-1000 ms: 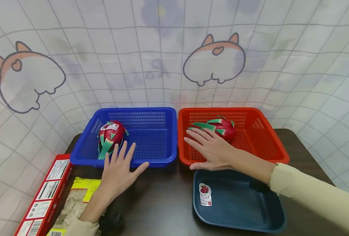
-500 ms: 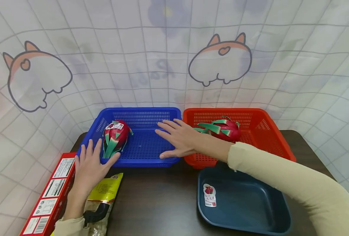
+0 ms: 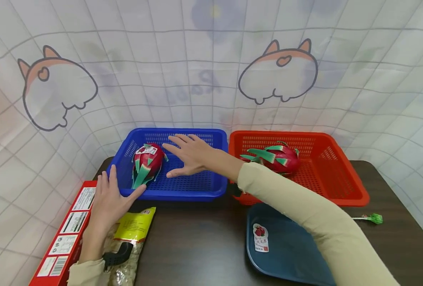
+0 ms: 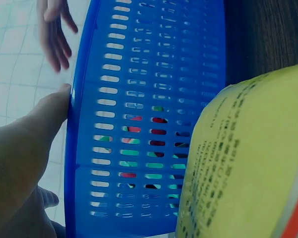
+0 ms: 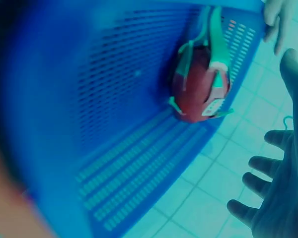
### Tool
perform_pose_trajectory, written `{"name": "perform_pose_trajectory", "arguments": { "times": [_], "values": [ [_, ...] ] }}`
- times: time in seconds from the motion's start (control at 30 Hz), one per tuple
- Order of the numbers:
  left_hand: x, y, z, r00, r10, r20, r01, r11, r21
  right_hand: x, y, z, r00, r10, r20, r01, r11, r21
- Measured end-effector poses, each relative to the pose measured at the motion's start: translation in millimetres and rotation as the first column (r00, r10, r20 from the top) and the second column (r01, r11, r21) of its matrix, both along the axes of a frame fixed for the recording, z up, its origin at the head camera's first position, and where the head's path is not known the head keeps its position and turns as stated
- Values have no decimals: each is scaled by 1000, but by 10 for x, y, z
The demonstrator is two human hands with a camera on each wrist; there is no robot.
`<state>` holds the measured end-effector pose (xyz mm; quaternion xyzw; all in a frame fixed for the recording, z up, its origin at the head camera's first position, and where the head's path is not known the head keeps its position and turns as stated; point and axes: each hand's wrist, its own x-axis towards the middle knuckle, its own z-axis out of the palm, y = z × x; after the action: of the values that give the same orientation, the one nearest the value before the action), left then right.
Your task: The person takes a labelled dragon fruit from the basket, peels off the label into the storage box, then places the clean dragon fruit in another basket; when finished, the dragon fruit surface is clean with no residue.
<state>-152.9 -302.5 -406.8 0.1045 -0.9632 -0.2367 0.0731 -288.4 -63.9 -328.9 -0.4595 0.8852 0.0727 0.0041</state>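
A dragon fruit (image 3: 148, 161) with a white label lies at the left end of the blue basket (image 3: 188, 195). My left hand (image 3: 108, 204) rests at the basket's front-left corner, fingers straight, the thumb along the front rim. In the left wrist view that thumb meets the rim of the basket (image 4: 139, 99). Over the basket, just right of the fruit, my right hand (image 3: 191, 155) is spread and holds nothing. The right wrist view has the dragon fruit (image 5: 198, 89) apart from this hand (image 5: 283, 173). A second dragon fruit (image 3: 284, 159) lies in the red basket (image 3: 336, 186).
A dark blue tray (image 3: 286, 250) with a fruit sticker stands at front right, partly under my right sleeve. Beside it lies a small green-headed stick (image 3: 375, 218). At left are a long red box (image 3: 72, 222) and a yellow-topped bag (image 3: 136, 226). A patterned curtain (image 3: 197, 71) hangs behind.
My right hand has moved left from over the red basket to over the blue one. My left hand has shifted left onto the blue basket's front-left corner. The view has turned slightly right.
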Motion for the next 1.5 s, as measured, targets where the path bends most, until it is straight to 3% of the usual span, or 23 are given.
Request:
{"name": "perform_pose_trajectory", "arguments": {
  "times": [0.23,0.43,0.53,0.67,0.77,0.87,1.03,1.23,1.5],
  "values": [
    [-35,65,36,1000,-9,27,9,1000,-7,-208,-409,-66,999,-43,13,42,998,48],
    [-58,81,42,1000,-23,19,23,1000,-6,-433,-710,-142,988,-75,135,68,996,51],
    [-55,82,40,1000,-20,25,20,1000,-11,-537,-817,-190,964,-59,261,46,997,54],
    [-43,84,18,999,-9,33,10,1000,-13,-610,-916,-245,904,-54,424,40,998,41],
    [-42,80,12,1000,-6,26,6,1000,-11,-633,-953,-254,873,-55,485,74,997,-20],
    [-47,73,22,1000,-5,22,5,1000,-11,-658,-958,-258,861,-36,508,90,992,-83],
    [-61,56,55,999,-2,44,3,1000,-27,-715,-918,-314,864,4,503,61,992,-113],
    [-45,37,64,999,-5,50,7,999,-35,-742,-881,-410,827,41,561,61,985,-161],
    [-15,11,36,997,6,74,-2,999,-49,-764,-833,-494,853,58,518,44,982,-182]
  ]
}}
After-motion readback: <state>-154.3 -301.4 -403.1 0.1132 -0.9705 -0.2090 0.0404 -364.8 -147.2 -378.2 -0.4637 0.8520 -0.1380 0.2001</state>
